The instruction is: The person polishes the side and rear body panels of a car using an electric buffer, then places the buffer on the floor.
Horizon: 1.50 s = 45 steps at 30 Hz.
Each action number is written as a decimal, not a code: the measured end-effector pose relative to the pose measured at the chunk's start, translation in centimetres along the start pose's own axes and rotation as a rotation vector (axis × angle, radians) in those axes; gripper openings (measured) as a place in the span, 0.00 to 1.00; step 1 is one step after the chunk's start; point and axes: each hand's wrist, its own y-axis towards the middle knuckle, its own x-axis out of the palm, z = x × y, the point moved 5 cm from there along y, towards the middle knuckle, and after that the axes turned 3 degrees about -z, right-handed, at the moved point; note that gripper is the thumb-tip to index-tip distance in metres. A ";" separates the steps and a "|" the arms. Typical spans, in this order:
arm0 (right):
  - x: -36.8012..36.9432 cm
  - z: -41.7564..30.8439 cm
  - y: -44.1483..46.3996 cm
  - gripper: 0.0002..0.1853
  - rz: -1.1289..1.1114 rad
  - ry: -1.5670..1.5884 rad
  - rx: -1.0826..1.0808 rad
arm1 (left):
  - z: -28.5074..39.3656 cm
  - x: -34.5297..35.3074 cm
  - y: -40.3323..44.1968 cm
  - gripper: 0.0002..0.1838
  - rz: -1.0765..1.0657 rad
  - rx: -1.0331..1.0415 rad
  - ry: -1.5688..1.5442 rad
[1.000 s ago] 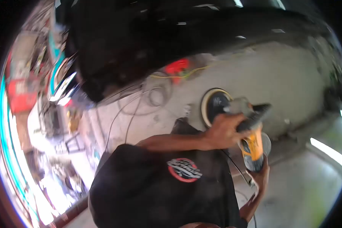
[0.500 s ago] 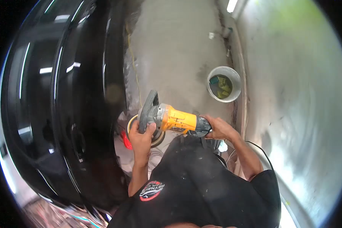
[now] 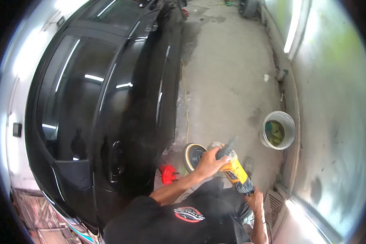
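A yellow and black polisher (image 3: 236, 173) is held in front of the body, its round pad (image 3: 194, 156) facing left toward the car. My left hand (image 3: 209, 163) is closed around the polisher's front, by its black handle. My right hand (image 3: 255, 200) grips the dark rear end of the tool. To the left stands a glossy black car (image 3: 130, 97), apart from the pad. The fingers of my right hand are partly hidden behind the tool.
A white bucket (image 3: 289, 138) with green pieces in liquid stands at the right, near the wall (image 3: 329, 105). A red reel-like object (image 3: 168, 175) lies beside the car. A yellow cord (image 3: 186, 101) runs along the floor. A tire (image 3: 249, 7) is at the far end.
The view has swung round to the car's side. Since half a second ago, the polisher and both hands sit lower and further right in view, and the tool's rear end tilts downward. Both hands keep hold.
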 end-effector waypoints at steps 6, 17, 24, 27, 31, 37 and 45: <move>4.1 0.0 0.5 0.40 -0.027 0.006 -0.079 | -4.9 1.3 2.7 0.19 -0.026 -0.053 0.156; 11.0 5.4 13.5 0.28 -0.305 -0.098 0.093 | -24.2 10.9 17.7 0.15 -0.130 -0.364 0.416; 17.8 13.5 18.8 0.20 -0.763 0.556 0.365 | -39.0 18.7 21.5 0.10 -0.199 -0.424 0.638; 19.0 12.2 20.5 0.15 -0.852 0.596 0.458 | -38.1 20.2 19.5 0.11 -0.153 -0.356 0.665; 21.9 14.5 24.4 0.08 -0.837 0.510 0.531 | -38.5 21.5 7.6 0.16 -0.114 -0.139 0.392; 24.4 20.1 33.2 0.04 -0.783 0.589 0.593 | -39.0 22.5 -13.0 0.46 -0.678 -0.948 0.465; 24.7 31.4 48.2 0.13 -0.718 0.561 0.453 | -39.1 24.7 -15.8 0.47 -0.737 -0.924 0.586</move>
